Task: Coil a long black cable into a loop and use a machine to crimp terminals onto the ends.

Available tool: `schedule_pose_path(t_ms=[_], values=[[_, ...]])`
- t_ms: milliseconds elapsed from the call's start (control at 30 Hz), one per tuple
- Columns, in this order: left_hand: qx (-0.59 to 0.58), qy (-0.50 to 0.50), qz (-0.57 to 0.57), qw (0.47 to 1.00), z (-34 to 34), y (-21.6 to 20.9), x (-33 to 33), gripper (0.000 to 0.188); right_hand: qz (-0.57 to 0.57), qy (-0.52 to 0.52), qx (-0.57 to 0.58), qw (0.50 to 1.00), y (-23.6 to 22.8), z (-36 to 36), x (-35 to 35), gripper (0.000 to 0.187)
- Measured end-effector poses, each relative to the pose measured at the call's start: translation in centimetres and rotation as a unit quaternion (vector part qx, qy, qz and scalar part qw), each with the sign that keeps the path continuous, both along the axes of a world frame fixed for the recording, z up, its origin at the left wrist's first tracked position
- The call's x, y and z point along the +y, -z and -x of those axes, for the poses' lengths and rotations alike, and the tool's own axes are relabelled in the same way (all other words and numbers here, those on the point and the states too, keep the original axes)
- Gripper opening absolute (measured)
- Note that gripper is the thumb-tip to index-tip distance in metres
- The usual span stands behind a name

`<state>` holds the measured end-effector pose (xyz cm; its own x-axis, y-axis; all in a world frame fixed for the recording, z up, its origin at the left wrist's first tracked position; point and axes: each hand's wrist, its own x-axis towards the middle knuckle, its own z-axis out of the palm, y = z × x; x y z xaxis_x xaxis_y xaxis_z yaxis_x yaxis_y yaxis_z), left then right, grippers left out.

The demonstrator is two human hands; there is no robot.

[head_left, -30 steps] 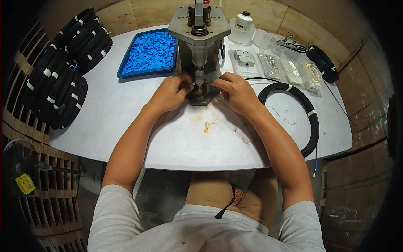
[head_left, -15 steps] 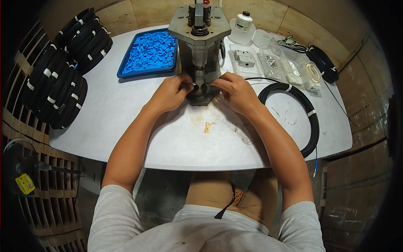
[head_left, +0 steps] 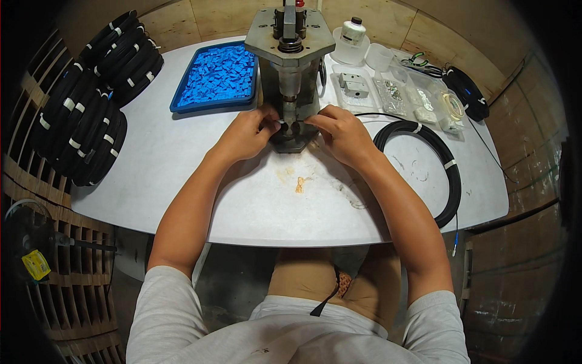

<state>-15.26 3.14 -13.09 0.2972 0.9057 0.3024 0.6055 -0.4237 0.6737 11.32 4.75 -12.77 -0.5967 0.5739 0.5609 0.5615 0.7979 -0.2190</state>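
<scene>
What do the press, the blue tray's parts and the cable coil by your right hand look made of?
Press: bare grey metal, dull machined faces. Small parts in the blue tray: likely moulded plastic, uniform bright blue. Cable coil: black plastic or rubber jacket, slight sheen, bound with white ties.

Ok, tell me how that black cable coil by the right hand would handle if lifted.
The black cable coil would likely sag floppily, being thin loops. Its white ties should keep it bundled. It probably feels light, and the loose end over the table edge may trail.
</scene>
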Motion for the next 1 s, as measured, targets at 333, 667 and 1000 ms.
schedule_pose_path(t_ms=[333, 667, 1000], values=[[0.009, 0.002, 0.006, 1.0, 0.0, -0.19, 0.07, 0.019, -0.004, 0.002, -0.008, 1.0, 0.13, -0.04, 0.15, 0.04], [0.013, 0.005, -0.002, 1.0, 0.03, -0.04, -0.14, 0.018, 0.006, 0.005, -0.002, 1.0, 0.13, 0.03, 0.1, 0.04], [0.004, 0.005, 0.01, 1.0, -0.18, -0.42, -0.45, 0.016, 0.007, 0.0, 0.002, 1.0, 0.1, 0.02, 0.05, 0.04]])
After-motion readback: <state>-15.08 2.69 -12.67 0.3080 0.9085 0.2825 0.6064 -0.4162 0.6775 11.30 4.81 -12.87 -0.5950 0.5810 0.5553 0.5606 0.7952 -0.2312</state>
